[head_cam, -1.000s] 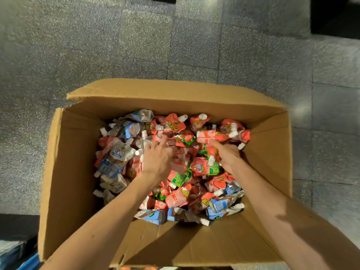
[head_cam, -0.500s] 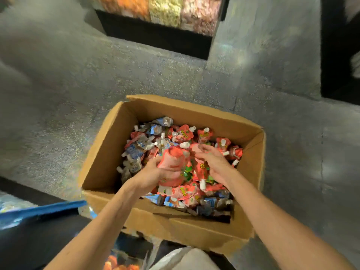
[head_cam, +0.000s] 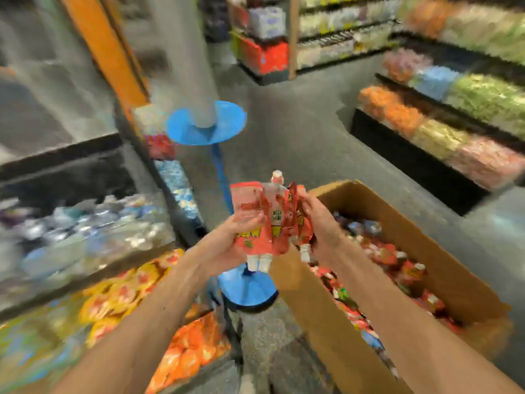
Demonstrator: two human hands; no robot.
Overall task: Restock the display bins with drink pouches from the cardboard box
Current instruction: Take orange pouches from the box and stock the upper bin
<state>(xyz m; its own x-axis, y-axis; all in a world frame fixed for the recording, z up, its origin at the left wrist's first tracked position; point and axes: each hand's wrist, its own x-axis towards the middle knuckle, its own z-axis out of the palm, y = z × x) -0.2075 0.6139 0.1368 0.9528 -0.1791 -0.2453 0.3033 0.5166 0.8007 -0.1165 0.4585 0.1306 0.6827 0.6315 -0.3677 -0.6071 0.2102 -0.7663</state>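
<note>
Both hands hold a bunch of red drink pouches (head_cam: 268, 220) with white caps, lifted clear of the cardboard box (head_cam: 443, 260). My left hand (head_cam: 227, 245) grips the bunch from the left and below. My right hand (head_cam: 321, 228) grips it from the right. The open box sits on the floor at the right, still holding several red, blue and green pouches (head_cam: 392, 260). Display bins at the lower left hold yellow and orange pouches (head_cam: 127, 291) and silver-blue ones (head_cam: 85, 223). The view is blurred by motion.
A blue round stand (head_cam: 247, 288) on a blue pole stands just beyond the hands, with a second blue disc (head_cam: 207, 123) round a grey pillar above. Low bins of coloured goods (head_cam: 426, 129) line the right aisle. Shelves (head_cam: 326, 32) stand at the back.
Both hands have lifted a bunch of red pouches out of the box. The camera has swung up and left, bringing the display bins and aisle into view.
</note>
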